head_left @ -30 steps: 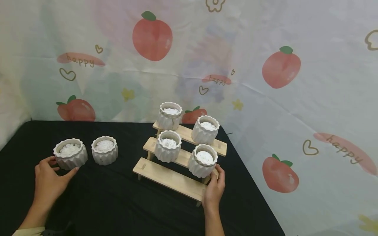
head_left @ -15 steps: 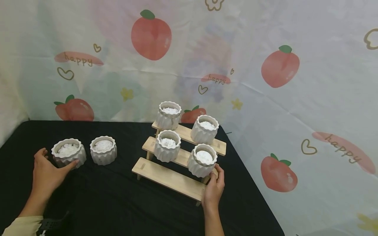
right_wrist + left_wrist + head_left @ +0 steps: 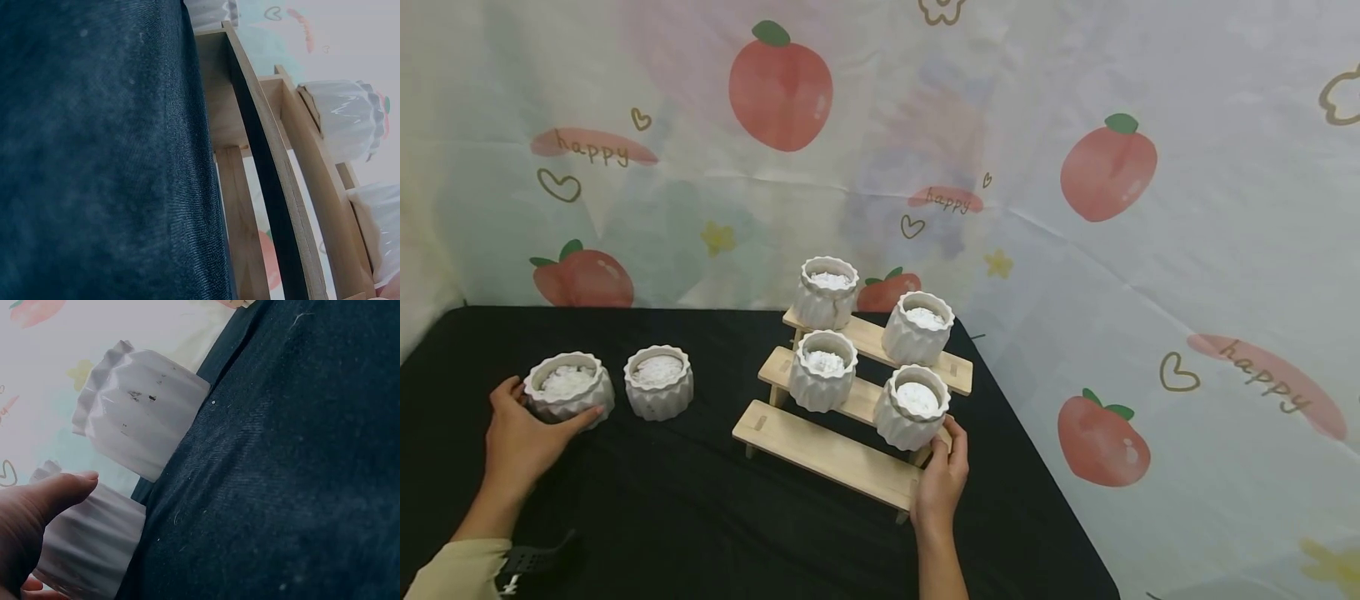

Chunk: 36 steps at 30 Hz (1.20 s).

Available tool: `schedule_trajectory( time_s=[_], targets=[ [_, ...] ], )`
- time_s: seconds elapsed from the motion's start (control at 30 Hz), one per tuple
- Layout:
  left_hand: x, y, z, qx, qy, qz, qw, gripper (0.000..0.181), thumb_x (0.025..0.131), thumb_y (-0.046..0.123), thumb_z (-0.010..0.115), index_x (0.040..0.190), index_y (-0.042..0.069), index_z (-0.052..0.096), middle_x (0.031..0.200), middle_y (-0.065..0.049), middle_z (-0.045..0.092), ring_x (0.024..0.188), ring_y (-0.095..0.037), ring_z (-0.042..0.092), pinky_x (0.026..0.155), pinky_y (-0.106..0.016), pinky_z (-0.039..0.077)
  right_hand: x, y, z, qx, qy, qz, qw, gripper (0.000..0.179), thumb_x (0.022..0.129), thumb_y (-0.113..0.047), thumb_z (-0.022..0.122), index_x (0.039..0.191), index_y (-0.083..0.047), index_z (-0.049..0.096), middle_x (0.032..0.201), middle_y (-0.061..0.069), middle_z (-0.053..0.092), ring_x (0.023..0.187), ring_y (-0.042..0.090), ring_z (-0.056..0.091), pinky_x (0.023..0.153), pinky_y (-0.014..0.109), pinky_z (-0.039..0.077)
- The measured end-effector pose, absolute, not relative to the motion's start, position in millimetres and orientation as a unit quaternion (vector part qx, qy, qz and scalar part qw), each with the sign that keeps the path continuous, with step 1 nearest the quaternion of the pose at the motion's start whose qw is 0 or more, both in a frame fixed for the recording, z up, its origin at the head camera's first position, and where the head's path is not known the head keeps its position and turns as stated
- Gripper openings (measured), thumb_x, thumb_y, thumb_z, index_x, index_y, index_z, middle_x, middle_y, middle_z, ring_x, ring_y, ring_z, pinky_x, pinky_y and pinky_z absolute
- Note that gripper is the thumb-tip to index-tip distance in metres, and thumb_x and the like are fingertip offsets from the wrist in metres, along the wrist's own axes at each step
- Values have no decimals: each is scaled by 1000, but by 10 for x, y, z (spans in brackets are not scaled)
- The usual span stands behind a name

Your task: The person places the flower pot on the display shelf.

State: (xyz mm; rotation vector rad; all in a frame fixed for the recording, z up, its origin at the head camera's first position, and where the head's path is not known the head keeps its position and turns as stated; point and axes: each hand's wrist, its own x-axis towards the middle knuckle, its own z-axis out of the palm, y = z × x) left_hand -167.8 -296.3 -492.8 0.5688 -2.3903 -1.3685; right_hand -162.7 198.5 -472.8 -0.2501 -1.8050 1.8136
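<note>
A white fluted pot (image 3: 570,386) with crumbly white filling stands on the black cloth at left. My left hand (image 3: 523,437) grips it, thumb along the front and fingers round the left side. A second white pot (image 3: 147,412) sits just beyond it in the left wrist view. At right, my right hand (image 3: 942,479) holds the lower right side of another fluted pot (image 3: 912,408), which rests on the middle step of a wooden stand (image 3: 831,454). Only bits of its fingers show at the corner of the right wrist view.
Another pot (image 3: 822,372) shares the middle step. On the top step are a left pot (image 3: 826,296) and a right pot (image 3: 917,331). Black cloth (image 3: 700,517) covers the table; a printed fabric backdrop (image 3: 880,100) hangs behind it.
My left hand has shifted its thumb up onto the front of the left pot, its fingers first drawing back, then closing in. The right hand keeps its place. The head view shifts slightly.
</note>
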Motion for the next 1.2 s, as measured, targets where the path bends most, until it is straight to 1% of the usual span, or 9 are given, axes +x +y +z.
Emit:
schedule_trajectory(
  time_s=[0.17,0.37,0.7,1.07,1.2],
  targets=[
    [-1707,-2963,-4952,198,-839,-482,160,117,82,33,87,157,-6,6,153,-42,24,136,-61,30,110,-70,26,-1635,1982,-4728,-96,-673,677,282,33,107,-5,40,135,-6,58,141,7,54,132,17,45,104,27,36],
    [-1753,-2955,-4970,198,-836,-482,170,116,81,31,88,157,-6,9,152,-41,26,136,-60,30,110,-70,26,-1631,1972,-4722,-94,-667,683,283,33,107,-4,41,135,-5,58,140,7,54,132,17,45,103,26,37],
    [-1790,-2924,-4951,202,-831,-492,163,112,84,33,85,157,-5,9,152,-41,25,137,-59,29,113,-69,23,-1630,1975,-4714,-96,-677,672,283,33,108,-6,40,137,-5,57,141,6,54,130,16,45,103,28,36],
    [-1804,-2922,-4986,195,-829,-491,183,109,82,26,86,156,-7,13,151,-41,29,136,-58,31,113,-67,24,-1623,1979,-4734,-85,-672,677,287,33,109,-6,40,137,-5,57,142,7,53,131,18,46,102,27,39],
    [-1806,-2931,-5003,202,-826,-492,186,108,82,26,87,156,-6,15,152,-39,30,137,-56,32,114,-66,25,-1628,1974,-4734,-80,-672,678,286,33,109,-6,40,137,-5,57,140,8,53,130,19,47,101,27,40]
  ],
)
